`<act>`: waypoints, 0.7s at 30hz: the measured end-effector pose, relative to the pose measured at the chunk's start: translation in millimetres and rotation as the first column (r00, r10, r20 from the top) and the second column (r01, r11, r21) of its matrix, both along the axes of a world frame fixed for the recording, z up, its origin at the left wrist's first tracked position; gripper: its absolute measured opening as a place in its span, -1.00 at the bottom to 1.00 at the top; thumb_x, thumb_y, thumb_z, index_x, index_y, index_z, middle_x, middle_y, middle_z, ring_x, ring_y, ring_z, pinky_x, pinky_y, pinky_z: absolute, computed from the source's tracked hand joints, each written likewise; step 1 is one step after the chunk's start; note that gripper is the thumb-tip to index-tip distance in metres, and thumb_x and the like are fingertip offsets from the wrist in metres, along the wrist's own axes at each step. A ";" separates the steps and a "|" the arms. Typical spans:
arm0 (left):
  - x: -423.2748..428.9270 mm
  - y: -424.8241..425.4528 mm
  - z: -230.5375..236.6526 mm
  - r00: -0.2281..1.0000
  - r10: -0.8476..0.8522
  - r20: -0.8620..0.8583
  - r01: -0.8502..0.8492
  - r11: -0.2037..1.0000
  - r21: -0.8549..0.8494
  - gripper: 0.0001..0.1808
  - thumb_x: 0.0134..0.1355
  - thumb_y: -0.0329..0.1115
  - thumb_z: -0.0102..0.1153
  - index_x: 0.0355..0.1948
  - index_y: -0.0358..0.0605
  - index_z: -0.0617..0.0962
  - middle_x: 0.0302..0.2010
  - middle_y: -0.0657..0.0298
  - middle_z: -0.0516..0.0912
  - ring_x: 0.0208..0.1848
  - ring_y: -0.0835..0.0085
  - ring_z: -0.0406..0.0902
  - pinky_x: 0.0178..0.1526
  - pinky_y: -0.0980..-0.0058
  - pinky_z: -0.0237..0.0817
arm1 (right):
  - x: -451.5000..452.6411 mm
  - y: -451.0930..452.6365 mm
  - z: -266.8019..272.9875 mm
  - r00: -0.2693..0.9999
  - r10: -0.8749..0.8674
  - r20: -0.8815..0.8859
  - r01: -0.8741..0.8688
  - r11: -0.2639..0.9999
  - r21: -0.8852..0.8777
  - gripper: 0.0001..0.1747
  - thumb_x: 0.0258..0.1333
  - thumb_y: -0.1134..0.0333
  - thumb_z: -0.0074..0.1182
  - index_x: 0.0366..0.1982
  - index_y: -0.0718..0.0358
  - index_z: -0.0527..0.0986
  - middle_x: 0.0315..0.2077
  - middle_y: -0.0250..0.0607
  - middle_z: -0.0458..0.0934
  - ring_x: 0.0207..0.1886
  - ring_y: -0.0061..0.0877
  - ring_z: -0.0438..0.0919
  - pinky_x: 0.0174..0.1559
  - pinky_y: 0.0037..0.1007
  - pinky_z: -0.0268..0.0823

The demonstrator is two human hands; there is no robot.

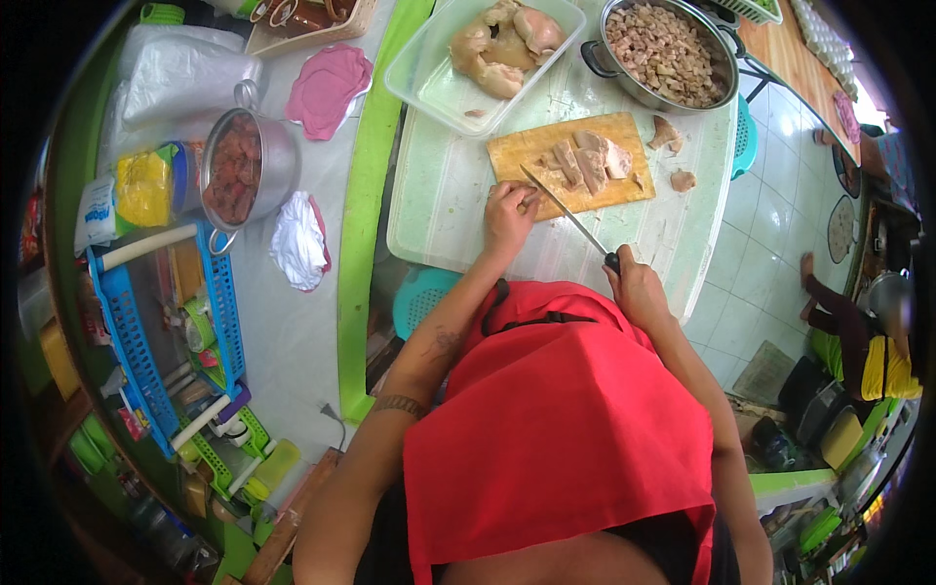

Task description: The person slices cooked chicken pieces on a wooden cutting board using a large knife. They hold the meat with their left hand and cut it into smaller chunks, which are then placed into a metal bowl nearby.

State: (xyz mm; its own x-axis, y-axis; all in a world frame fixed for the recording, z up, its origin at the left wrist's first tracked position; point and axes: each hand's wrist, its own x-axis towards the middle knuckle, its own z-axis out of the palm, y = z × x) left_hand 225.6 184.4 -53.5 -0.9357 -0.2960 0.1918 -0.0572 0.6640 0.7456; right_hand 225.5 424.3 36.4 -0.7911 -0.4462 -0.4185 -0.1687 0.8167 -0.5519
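My right hand grips the black handle of a kitchen knife. Its blade slants up and left over the near part of a wooden cutting board. My left hand rests at the board's near left corner, fingers curled close to the blade; whether they hold a small bit cannot be made out. Cut strips and chunks of cooked, pale meat lie on the board, beyond the blade. Two loose pieces of meat lie on the table to the right of the board.
Beyond the board stand a plastic tub with large meat pieces and a steel pot of diced meat. On the left counter are a metal pot of reddish food, cloths and a blue rack. Another person is at far right.
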 end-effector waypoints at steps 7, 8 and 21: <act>-0.2 2.5 0.6 1.000 0.008 -0.018 -0.009 0.998 -0.068 -0.80 -0.09 -0.48 0.34 -0.36 -0.17 0.67 -0.34 0.19 0.63 -0.27 0.22 0.55 -0.18 0.37 0.41 | 4.5 -9.6 -38.1 1.000 -0.025 0.011 0.026 0.999 -0.039 -0.68 0.22 0.23 0.00 -0.26 0.34 0.25 -0.55 0.26 0.53 -0.44 0.13 0.54 -0.40 0.04 0.36; 1.5 3.3 -0.1 1.000 0.009 -0.005 -0.010 0.998 -0.067 -0.80 -0.09 -0.48 0.34 -0.36 -0.18 0.67 -0.34 0.19 0.63 -0.26 0.21 0.55 -0.16 0.35 0.40 | 6.6 -12.9 -51.9 0.999 -0.038 0.000 0.038 0.998 -0.051 -0.68 0.22 0.22 0.00 -0.25 0.34 0.26 -0.55 0.26 0.53 -0.44 0.13 0.54 -0.40 0.04 0.36; 6.2 0.1 1.6 0.999 0.041 -0.008 -0.040 0.998 0.049 -0.84 -0.01 -0.50 0.35 -0.36 -0.24 0.66 -0.31 0.14 0.64 -0.36 0.34 0.61 -0.30 0.49 0.48 | -5.1 -5.6 -9.1 1.000 0.026 0.001 -0.026 0.998 -0.048 -0.69 0.19 0.26 0.03 -0.28 0.35 0.25 -0.58 0.28 0.51 -0.44 0.14 0.53 -0.41 0.03 0.36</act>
